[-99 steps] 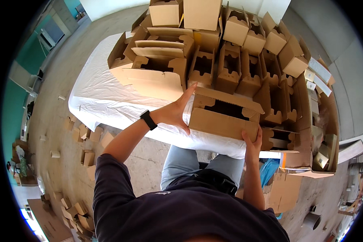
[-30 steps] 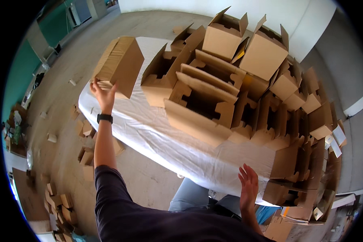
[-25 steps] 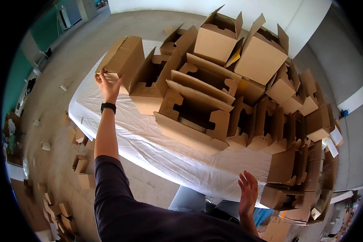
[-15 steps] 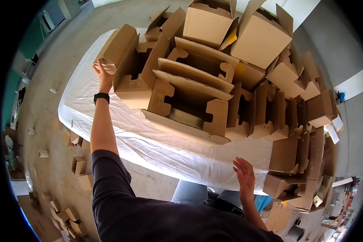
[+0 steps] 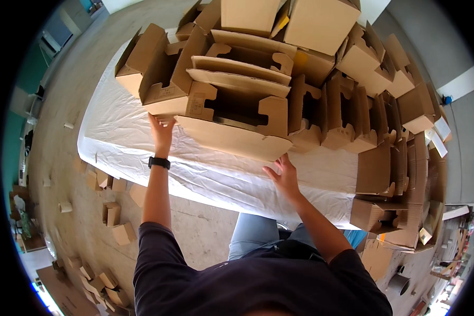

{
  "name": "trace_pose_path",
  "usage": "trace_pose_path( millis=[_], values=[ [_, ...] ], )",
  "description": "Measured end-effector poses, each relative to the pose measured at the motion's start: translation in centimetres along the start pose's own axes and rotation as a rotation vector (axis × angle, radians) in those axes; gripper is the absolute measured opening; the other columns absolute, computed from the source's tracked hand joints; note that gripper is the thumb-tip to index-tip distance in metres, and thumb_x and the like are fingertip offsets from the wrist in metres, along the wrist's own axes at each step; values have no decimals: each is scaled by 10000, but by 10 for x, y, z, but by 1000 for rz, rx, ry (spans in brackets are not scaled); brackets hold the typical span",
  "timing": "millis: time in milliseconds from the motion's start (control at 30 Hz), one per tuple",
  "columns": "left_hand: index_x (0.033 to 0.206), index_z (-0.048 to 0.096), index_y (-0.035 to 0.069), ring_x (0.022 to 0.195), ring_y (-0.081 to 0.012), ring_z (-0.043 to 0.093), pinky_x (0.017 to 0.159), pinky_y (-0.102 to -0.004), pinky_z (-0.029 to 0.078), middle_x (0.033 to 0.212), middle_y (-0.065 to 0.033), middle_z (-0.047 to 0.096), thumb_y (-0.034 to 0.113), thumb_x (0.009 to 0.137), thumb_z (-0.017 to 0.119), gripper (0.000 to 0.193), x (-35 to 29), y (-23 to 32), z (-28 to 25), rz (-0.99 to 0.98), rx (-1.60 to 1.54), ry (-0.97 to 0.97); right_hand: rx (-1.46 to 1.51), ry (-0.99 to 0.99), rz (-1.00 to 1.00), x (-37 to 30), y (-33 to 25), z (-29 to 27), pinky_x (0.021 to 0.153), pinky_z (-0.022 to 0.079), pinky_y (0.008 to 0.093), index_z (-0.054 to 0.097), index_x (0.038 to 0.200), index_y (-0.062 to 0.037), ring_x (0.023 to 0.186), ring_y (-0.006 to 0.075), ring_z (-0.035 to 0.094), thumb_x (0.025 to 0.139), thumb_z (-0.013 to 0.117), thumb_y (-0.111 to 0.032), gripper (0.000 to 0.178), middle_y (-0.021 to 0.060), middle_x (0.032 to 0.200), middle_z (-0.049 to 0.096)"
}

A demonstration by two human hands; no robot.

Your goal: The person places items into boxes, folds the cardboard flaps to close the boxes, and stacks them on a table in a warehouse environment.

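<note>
A brown open-topped cardboard box (image 5: 231,134) with notched end flaps lies on the white-covered table, its long front panel toward me. At that panel's left end is my left hand (image 5: 162,130), fingers apart, the fingertips at the lower edge of the neighbouring box (image 5: 166,105). My right hand (image 5: 284,178) is open below the panel's right end, thumb and fingers spread; its fingertips reach the lower corner. Whether either hand presses on the cardboard I cannot tell. At the far left a tilted box (image 5: 142,50) leans beside the others.
Larger boxes (image 5: 321,23) stand at the back. A row of narrow open boxes (image 5: 347,113) runs along the right, with more stacked near the right table edge. White cloth (image 5: 221,176) covers the table. Small cartons (image 5: 110,213) lie scattered on the floor to the left.
My left hand has left the far-left box and come right and nearer to the front box's left corner. My right hand has moved up and left to its right corner. The view has shifted.
</note>
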State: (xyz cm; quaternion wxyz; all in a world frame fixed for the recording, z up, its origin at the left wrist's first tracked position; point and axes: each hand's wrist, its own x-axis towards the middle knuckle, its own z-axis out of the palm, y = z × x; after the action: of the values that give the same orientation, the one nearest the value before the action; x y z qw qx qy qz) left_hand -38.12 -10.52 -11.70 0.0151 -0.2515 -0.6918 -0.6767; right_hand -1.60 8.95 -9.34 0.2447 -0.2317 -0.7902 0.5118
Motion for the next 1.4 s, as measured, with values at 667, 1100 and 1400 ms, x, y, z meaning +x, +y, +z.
trace_pose_path(
  millis=[667,1100,1400],
  values=[
    [1334,395,8,1199,-303,480,1027,-428,422,1373,-174,412,125,960,575,431,-61,74,28,119,295,546,-230,-1,-155,-13,-15,22,906,511,410,388,1414,-99,1165,351,554,924,583,-117,527,166,1390,480],
    [1045,548,-107,1072,-343,586,1072,-458,426,1062,-239,619,81,906,614,243,-99,92,295,-1173,-1102,-774,150,437,440,-295,-33,-160,824,538,288,658,1092,-11,907,162,676,928,577,-49,187,91,961,711],
    [1241,491,-94,1202,-297,535,1020,-373,475,1282,-189,550,101,969,515,335,-230,176,310,-1058,-729,-791,-490,976,1046,-499,101,-213,997,434,430,492,1317,-27,1271,331,494,777,747,-172,615,213,1365,502]
  ],
)
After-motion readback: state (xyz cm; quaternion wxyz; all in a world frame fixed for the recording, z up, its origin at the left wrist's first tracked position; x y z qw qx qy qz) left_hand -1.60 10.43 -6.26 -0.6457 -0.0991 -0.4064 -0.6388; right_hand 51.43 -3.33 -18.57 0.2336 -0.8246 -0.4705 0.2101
